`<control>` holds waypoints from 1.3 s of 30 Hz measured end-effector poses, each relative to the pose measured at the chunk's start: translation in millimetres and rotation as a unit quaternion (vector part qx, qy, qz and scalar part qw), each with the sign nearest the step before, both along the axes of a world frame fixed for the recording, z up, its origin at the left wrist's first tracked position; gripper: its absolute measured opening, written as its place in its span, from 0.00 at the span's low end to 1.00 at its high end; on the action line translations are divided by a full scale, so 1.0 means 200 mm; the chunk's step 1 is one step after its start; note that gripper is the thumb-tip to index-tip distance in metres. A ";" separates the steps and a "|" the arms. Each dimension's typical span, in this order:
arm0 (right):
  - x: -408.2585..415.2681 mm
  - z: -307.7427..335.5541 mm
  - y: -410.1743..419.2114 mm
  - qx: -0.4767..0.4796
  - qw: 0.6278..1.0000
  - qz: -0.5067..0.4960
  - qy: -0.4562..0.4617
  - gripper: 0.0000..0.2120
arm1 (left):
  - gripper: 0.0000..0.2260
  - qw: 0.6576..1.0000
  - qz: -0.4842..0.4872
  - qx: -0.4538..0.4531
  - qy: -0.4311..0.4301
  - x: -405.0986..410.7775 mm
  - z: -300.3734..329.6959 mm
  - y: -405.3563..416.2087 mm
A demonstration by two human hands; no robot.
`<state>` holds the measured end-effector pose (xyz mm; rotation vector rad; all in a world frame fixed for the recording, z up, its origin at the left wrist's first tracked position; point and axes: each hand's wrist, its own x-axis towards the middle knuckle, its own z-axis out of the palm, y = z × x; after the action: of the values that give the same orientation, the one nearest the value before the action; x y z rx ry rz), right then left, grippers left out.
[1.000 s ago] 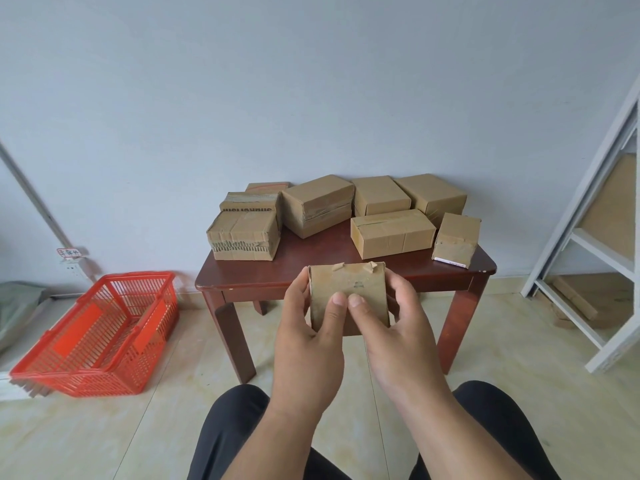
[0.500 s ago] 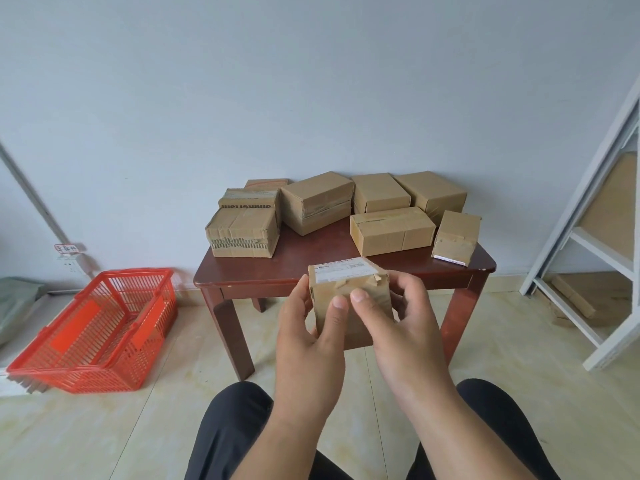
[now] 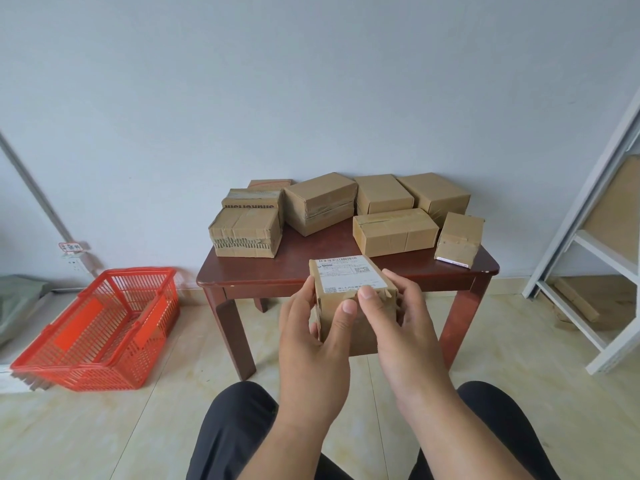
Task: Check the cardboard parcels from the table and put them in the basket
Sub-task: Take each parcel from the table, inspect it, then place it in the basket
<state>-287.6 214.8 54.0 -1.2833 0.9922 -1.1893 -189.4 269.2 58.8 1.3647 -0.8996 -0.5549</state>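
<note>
cardboard, brown and taped, makes up the small parcel held in the air in front of the dark wooden table, white label facing up. the left hand grips its left side with the thumb across the front, and the right hand grips its right side, thumb on the label's near edge. behind it, the other parcels sit crowded on the tabletop, some touching. the red basket stands on the tiled floor, left of the table and well apart from the hands. a white shelf frame rises at the right.
</note>
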 end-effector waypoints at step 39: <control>0.02 -0.03 0.00 -0.023 0.999 0.001 0.048 0.19 | 0.16 0.991 0.003 -0.018 0.130 0.01 0.01 -0.04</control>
<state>-284.3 214.9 47.2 -1.3893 1.0382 -1.1634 -186.9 261.1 61.7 1.2279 -0.6908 -0.6909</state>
